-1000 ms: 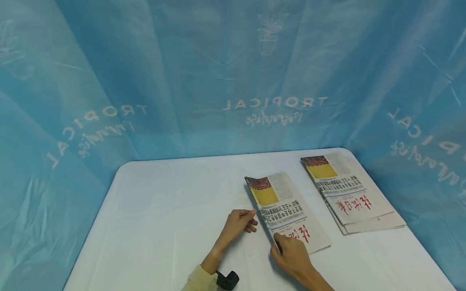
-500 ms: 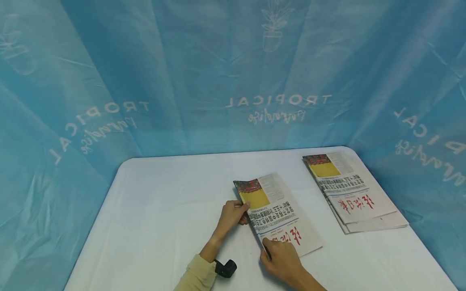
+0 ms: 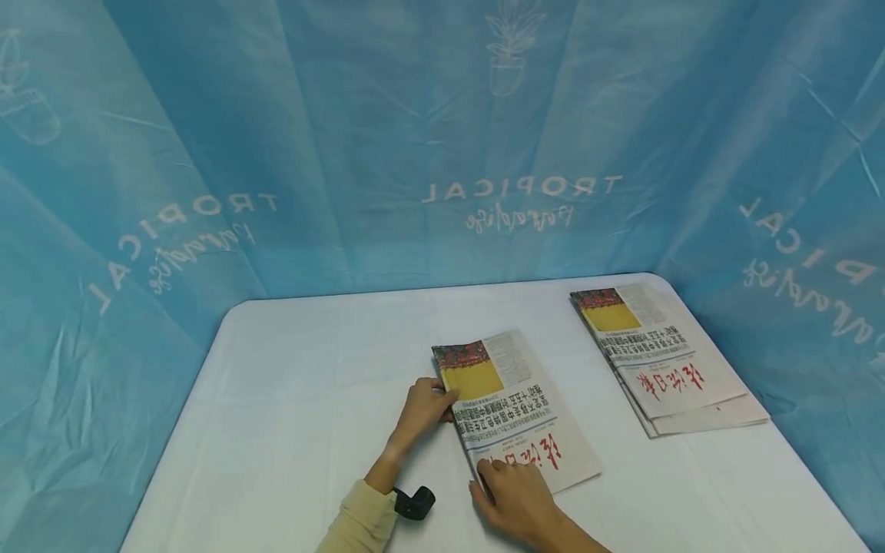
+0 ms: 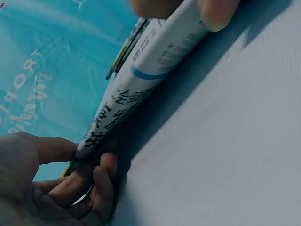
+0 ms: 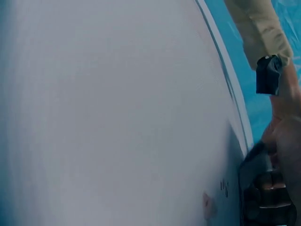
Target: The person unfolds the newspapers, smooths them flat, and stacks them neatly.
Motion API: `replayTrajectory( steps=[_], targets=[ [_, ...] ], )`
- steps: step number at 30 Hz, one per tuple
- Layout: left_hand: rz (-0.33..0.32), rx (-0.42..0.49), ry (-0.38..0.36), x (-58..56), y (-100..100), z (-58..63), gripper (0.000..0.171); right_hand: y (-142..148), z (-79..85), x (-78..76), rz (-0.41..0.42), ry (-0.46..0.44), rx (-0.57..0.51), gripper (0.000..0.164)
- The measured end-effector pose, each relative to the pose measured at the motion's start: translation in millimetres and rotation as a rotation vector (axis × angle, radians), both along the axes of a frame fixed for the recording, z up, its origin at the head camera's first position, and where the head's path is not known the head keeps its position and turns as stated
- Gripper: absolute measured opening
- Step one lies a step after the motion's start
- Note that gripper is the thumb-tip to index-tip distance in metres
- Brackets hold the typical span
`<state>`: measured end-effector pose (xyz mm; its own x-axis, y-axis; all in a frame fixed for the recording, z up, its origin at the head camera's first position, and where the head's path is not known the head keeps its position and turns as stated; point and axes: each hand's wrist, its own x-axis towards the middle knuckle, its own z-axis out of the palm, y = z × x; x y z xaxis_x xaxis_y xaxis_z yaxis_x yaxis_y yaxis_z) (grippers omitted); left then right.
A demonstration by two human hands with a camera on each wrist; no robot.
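Observation:
A folded newspaper (image 3: 515,407) with red masthead characters and a red-and-yellow picture lies at the middle of the white table, its folded left edge a little raised. My left hand (image 3: 420,407) pinches that edge near the yellow picture. In the left wrist view, the thumb of my left hand (image 4: 51,176) lies on top and the other fingers are curled below the fold. My right hand (image 3: 518,499) grips the near-left corner and covers part of the masthead. Its fingertips (image 4: 218,12) also show at the newspaper's edge in the left wrist view. The right wrist view is dark and shows little of the grip.
A stack of similar folded newspapers (image 3: 664,353) lies at the table's right side. The white table (image 3: 311,369) has a rounded far edge against a blue curtain (image 3: 373,138). A black wrist-worn device (image 3: 415,503) sits by the left cuff.
The newspaper has shifted left and slightly nearer, with my right hand. My left hand has come to its left edge and taken hold. The stack stays put.

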<state>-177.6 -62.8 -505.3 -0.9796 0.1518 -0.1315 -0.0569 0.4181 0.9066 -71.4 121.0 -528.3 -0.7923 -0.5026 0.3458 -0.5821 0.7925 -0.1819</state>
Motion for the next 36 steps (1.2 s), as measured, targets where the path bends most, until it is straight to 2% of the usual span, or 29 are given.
replayTrajectory(
  steps=[5, 10, 16, 22, 25, 28, 32, 36],
  targets=[
    [-0.059, -0.038, -0.022, -1.3, -9, 0.5, 0.031, 6, 4.1, -8.4, 0.124, -0.086, -0.025, 0.018],
    [-0.08, -0.056, -0.077, -1.3, -23, 1.7, 0.03, 19, 9.4, -22.2, 0.241, -0.145, -0.019, 0.007],
    [-0.115, -0.096, -0.139, 0.4, -44, 7.3, 0.033, 38, 5.2, -32.7, 0.292, -0.201, 0.105, 0.05],
    [-0.165, -0.087, -0.16, 10.5, -65, 11.6, 0.035, 58, -6.1, -39.1, 0.313, -0.117, 0.136, 0.064],
    [-0.149, -0.104, -0.168, 17.0, -72, 11.0, 0.035, 68, -10.2, -39.7, 0.317, -0.068, 0.126, 0.067],
    [-0.115, -0.162, -0.154, 22.5, -75, 10.2, 0.036, 76, -12.4, -38.4, 0.322, -0.052, 0.105, 0.069],
    [-0.063, -0.276, -0.091, 25.1, -75, 11.2, 0.034, 82, -12.9, -35.6, 0.311, -0.098, 0.078, 0.069],
    [-0.017, -0.373, -0.031, 20.5, -74, 14.9, 0.03, 82, -12.3, -33.2, 0.301, -0.144, 0.067, 0.069]
  ],
)
